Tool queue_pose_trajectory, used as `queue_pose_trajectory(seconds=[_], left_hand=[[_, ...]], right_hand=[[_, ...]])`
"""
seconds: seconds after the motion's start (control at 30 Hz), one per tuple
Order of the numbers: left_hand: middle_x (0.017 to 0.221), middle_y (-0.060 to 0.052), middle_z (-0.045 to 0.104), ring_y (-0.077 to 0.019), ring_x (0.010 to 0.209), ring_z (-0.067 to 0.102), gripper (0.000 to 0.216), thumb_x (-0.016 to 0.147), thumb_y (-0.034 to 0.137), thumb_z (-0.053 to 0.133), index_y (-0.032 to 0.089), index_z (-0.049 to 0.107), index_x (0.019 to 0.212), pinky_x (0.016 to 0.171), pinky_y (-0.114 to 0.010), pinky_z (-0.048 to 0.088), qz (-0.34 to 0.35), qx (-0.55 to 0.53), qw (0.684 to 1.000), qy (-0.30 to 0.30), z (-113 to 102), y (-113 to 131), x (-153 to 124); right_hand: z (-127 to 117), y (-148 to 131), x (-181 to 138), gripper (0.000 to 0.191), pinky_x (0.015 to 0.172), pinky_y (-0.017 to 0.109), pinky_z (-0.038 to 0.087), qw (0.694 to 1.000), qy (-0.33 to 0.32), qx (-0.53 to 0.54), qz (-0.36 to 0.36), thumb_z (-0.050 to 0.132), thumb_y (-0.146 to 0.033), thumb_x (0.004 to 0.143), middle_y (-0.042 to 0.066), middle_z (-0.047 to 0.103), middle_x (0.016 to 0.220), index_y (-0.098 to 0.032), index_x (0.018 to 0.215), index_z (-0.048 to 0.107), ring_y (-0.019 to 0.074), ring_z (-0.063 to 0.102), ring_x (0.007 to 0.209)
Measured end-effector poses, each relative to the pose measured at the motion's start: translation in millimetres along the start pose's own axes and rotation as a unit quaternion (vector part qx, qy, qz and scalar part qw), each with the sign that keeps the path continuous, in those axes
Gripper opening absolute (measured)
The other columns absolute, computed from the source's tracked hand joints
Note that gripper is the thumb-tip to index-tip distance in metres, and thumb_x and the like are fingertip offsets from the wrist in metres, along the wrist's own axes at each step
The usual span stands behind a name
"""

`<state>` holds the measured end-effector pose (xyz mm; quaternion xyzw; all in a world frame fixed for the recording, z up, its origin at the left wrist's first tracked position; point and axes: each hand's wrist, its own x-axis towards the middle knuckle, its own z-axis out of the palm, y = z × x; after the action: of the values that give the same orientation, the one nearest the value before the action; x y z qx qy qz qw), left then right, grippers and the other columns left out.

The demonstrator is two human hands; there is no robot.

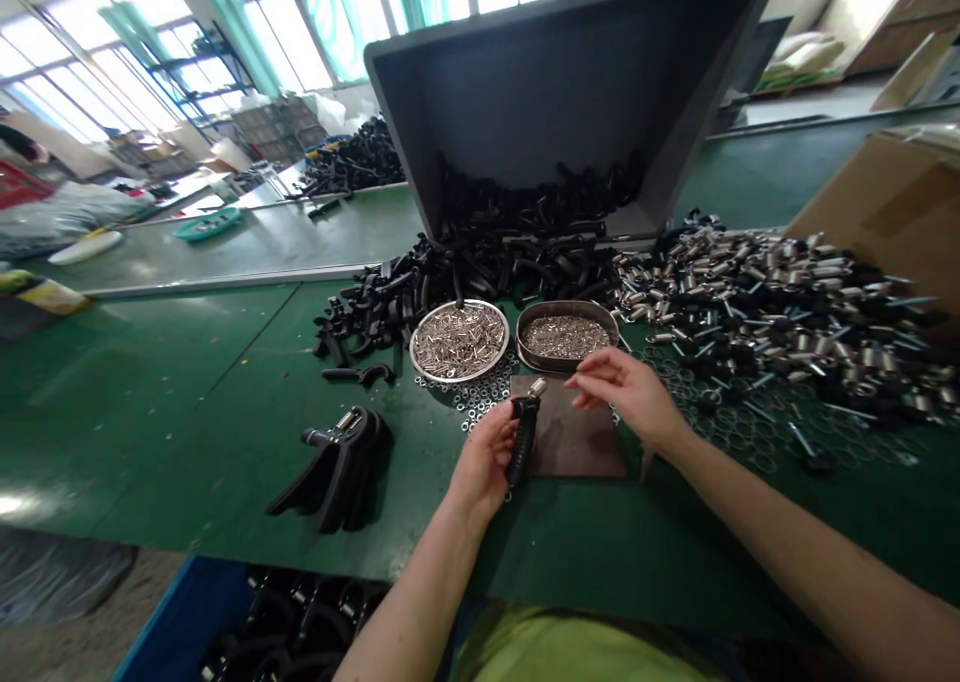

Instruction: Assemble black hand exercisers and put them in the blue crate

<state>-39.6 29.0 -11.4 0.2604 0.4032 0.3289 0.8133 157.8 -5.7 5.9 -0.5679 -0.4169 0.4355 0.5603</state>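
My left hand (484, 457) is closed around a black spring clamp (524, 440), held upright with a silver spring at its top end. To its right, my right hand (628, 394) has thumb and fingertips drawn together, apart from the clamp; what they pinch, if anything, is too small to make out. Below both hands lies a brown metal plate (581, 442). Behind them stand a round dish (415, 354) of small metal pins and an oval tin (525, 349) of tiny metal parts. Loose nuts (480, 394) are scattered by the dish.
Several assembled black clamps (337, 467) stand at left. A large grey bin (547, 92) tipped on its side spills black handles (420, 282). Springs and bolts (787, 302) heap at right, near wire rings (739, 427) and a cardboard box (885, 202). A blue crate (169, 612) sits below the edge.
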Motion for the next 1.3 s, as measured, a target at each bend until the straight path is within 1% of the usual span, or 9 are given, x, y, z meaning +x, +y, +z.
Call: queue_pose_trajectory(seconds=[0.13,0.3,0.47,0.73,0.97,1.1,1.17,1.2,1.3], left_hand=[[0.073,-0.006,0.065,-0.0169,0.069,0.065,0.029,0.076,0.039,0.066,0.012,0.063,0.086,0.069,-0.031,0.055,-0.078,-0.112,0.99,-0.027,3.3,1.0,-5.6],[0.075,-0.007,0.065,-0.0199,0.075,0.066,0.03,0.08,0.039,0.061,0.011,0.062,0.091,0.073,-0.035,0.056,-0.089,-0.13,0.986,-0.054,6.7,1.0,-9.3],[0.074,-0.008,0.066,-0.0203,0.076,0.067,0.029,0.081,0.037,0.061,0.009,0.063,0.091,0.076,-0.036,0.056,-0.089,-0.129,0.985,-0.075,4.7,-1.6,-6.7],[0.073,-0.008,0.066,-0.0198,0.074,0.067,0.028,0.08,0.035,0.062,0.009,0.064,0.089,0.076,-0.034,0.055,-0.108,-0.114,0.984,-0.083,4.2,-0.7,-2.2],[0.074,-0.007,0.067,-0.0187,0.07,0.065,0.035,0.073,0.041,0.067,0.011,0.065,0.091,0.071,-0.032,0.053,-0.106,-0.076,0.987,-0.099,3.6,-1.3,1.1],[0.085,-0.006,0.069,-0.0168,0.072,0.064,0.047,0.063,0.038,0.076,0.015,0.065,0.103,0.071,-0.029,0.049,-0.052,0.033,0.991,-0.121,1.0,3.9,5.1],[0.095,-0.007,0.07,-0.0191,0.082,0.064,0.051,0.059,0.031,0.079,0.015,0.064,0.106,0.08,-0.031,0.047,-0.003,0.131,0.981,-0.142,2.2,8.5,8.3],[0.099,-0.007,0.069,-0.0209,0.089,0.063,0.053,0.058,0.029,0.079,0.015,0.064,0.107,0.085,-0.033,0.045,0.024,0.192,0.969,-0.153,3.4,10.3,10.0],[0.108,-0.008,0.067,-0.0254,0.101,0.058,0.057,0.057,0.032,0.081,0.019,0.063,0.11,0.093,-0.038,0.041,0.141,0.428,0.878,-0.161,6.6,10.6,13.4]], right_hand=[[17.9,10.9,-18.8,0.02,0.063,0.031,0.052,0.998,-0.031,-0.044,-0.017,0.068,-0.037,0.072,0.002,0.068,0.075,-0.019,0.079,0.06,0.0159,0.064,0.066],[24.4,19.4,-13.8,0.012,0.068,0.029,0.047,0.989,-0.023,-0.109,-0.094,0.071,-0.03,0.068,0.001,0.061,0.075,-0.02,0.069,0.064,0.0161,0.059,0.075],[25.5,19.6,-9.2,0.01,0.068,0.029,0.045,0.992,-0.034,-0.074,-0.096,0.072,-0.026,0.066,0.0,0.059,0.073,-0.019,0.067,0.065,0.015,0.057,0.073],[20.4,15.5,-8.8,0.014,0.056,0.025,0.043,0.998,-0.055,-0.003,-0.029,0.077,-0.025,0.058,-0.001,0.058,0.069,-0.018,0.063,0.065,0.012,0.054,0.062],[18.6,16.0,-8.1,0.014,0.06,0.026,0.044,0.996,-0.064,-0.035,-0.045,0.074,-0.026,0.061,-0.001,0.057,0.071,-0.018,0.063,0.063,0.0129,0.055,0.068],[10.6,13.8,-4.3,0.02,0.054,0.024,0.041,0.988,-0.106,-0.102,-0.043,0.071,-0.026,0.065,-0.003,0.056,0.073,-0.019,0.078,0.056,0.0117,0.052,0.064],[3.2,13.9,-1.2,0.018,0.058,0.024,0.039,0.957,-0.118,-0.244,-0.101,0.068,-0.023,0.069,-0.002,0.058,0.075,-0.02,0.083,0.056,0.0121,0.052,0.066],[-0.6,14.9,0.3,0.016,0.059,0.025,0.038,0.926,-0.12,-0.33,-0.142,0.066,-0.022,0.071,-0.001,0.059,0.077,-0.019,0.084,0.057,0.0126,0.053,0.068],[-9.0,21.2,2.9,0.005,0.061,0.027,0.033,0.79,-0.13,-0.541,-0.256,0.058,-0.022,0.08,0.004,0.063,0.077,-0.018,0.083,0.06,0.0151,0.053,0.07]])
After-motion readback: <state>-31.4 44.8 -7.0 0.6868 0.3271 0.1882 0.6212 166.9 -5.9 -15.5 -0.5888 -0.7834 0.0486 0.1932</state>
